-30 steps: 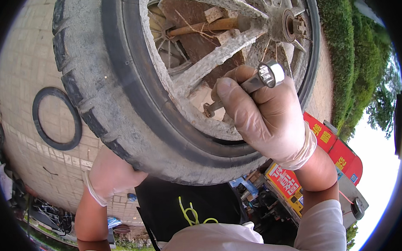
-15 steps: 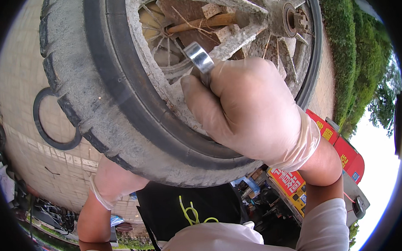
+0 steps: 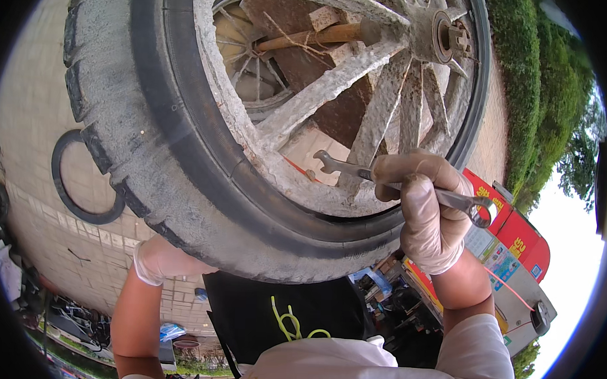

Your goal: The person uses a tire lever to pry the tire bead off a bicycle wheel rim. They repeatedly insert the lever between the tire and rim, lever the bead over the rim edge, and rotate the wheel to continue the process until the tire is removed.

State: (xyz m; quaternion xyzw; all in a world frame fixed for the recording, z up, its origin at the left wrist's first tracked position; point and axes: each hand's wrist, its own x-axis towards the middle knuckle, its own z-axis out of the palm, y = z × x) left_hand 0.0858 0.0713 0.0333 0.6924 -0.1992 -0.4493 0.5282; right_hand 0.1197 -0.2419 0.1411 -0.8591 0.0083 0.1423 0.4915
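A large grey wheel with a worn black tyre [image 3: 203,186] and a dirty, spoked metal rim [image 3: 306,109] fills the upper middle. My right hand [image 3: 426,207], in a thin pale glove, is closed around a combination wrench [image 3: 410,186]. The wrench's open jaw points left over the rim, and its ring end sticks out past my thumb on the right. A thin orange strip [image 3: 297,168] shows at the rim beside the jaw. My left hand [image 3: 174,257], also gloved, is at the tyre's lower left; its fingers are hidden by the tyre.
A black rubber ring [image 3: 58,174] lies on the brick paving [image 3: 24,140] at left. Behind the spokes are a wooden-looking bar [image 3: 309,37] and another wheel. A red sign-covered stall [image 3: 516,230] and cluttered gear stand lower right. Hedges [image 3: 554,85] line the right.
My right hand has drawn back to the lower right from the rim and turned, so the wrench now lies crosswise. My left hand has hardly moved.
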